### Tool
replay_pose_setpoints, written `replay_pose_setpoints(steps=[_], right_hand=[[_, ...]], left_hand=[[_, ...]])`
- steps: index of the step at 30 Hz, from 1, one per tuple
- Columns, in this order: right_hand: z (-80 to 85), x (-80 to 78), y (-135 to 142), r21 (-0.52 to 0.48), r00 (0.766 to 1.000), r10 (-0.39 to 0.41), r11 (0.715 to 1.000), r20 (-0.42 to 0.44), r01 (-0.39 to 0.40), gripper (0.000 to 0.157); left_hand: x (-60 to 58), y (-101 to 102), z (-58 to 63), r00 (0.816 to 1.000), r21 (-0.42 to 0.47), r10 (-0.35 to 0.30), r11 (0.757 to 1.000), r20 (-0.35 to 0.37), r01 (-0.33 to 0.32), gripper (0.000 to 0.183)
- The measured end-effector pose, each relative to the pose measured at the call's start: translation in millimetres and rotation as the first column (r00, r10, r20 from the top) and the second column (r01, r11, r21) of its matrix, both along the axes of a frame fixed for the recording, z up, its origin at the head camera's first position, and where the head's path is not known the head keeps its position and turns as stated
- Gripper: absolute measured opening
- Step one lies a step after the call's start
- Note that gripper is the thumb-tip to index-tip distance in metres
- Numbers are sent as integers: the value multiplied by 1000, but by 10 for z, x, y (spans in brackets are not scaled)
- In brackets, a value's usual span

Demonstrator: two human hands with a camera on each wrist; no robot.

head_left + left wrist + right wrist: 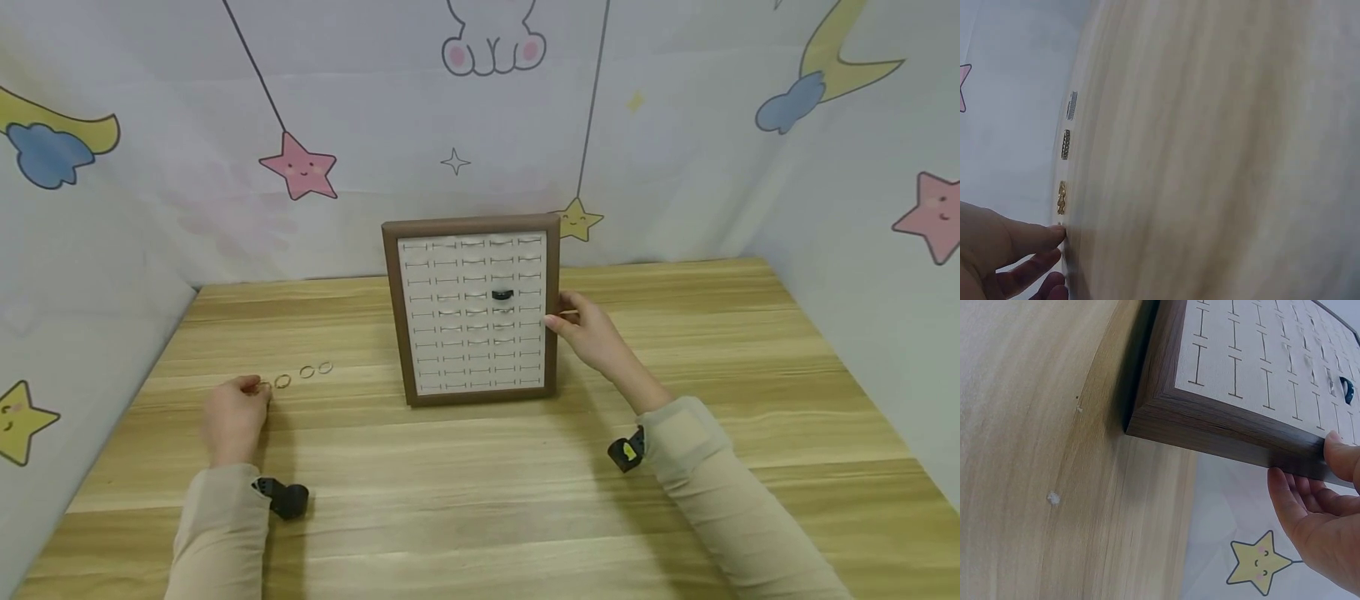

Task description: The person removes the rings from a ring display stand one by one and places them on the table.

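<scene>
A brown-framed ring display board (555, 350) with a white slotted face stands upright on the table. One black ring (502, 295) sits in a slot in its upper right part. My right hand (588, 333) grips the board's right side, thumb on the front edge and fingers behind. At the left, my left hand (234, 417) pinches a gold ring (264, 385) at the tabletop, mostly hidden by the fingertips. Beside it in a row lie another gold ring (1061, 197), a darker patterned ring (1065, 144) and a silver ring (1072, 105).
The wooden table (450, 500) runs back to a white cloth backdrop (375, 100) printed with stars and moons. Similar cloth hangs along both sides. A small white speck (1053, 498) lies on the wood near the board.
</scene>
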State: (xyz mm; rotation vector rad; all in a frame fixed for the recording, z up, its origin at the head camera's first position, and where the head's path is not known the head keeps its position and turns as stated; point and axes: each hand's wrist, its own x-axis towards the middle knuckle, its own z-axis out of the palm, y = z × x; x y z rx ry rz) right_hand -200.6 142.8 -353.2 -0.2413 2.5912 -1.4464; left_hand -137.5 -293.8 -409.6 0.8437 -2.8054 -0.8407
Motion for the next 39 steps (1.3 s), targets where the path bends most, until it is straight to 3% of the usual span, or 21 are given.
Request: replay_pose_setpoints(steps=[16,21,25,30,33,39], right_hand=[[-37,-20,1,-3,1000,2,1000,-4,-2,51],[-29,-12,-3,-1,1000,5,1000,-2,-5,52],[-31,-8,-2,5,1000,5,1000,-4,-5,52],[-32,-5,3,3,1000,3,1000,-4,-3,51],[-28,-5,5,3,1000,3,1000,-7,-3,51],[-14,-2,5,11,1000,4,1000,-10,-4,53]], left_hand=[[-32,-8,34,999,40,2,999,34,-3,43],[-45,101,177,997,73,-7,997,-72,12,46],[-104,291,359,981,100,-9,995,-194,28,45],[-171,611,588,938,140,-14,988,-347,66,42],[-200,823,708,899,140,-30,985,-436,100,40],[-253,1253,858,784,120,-117,964,-610,237,34]])
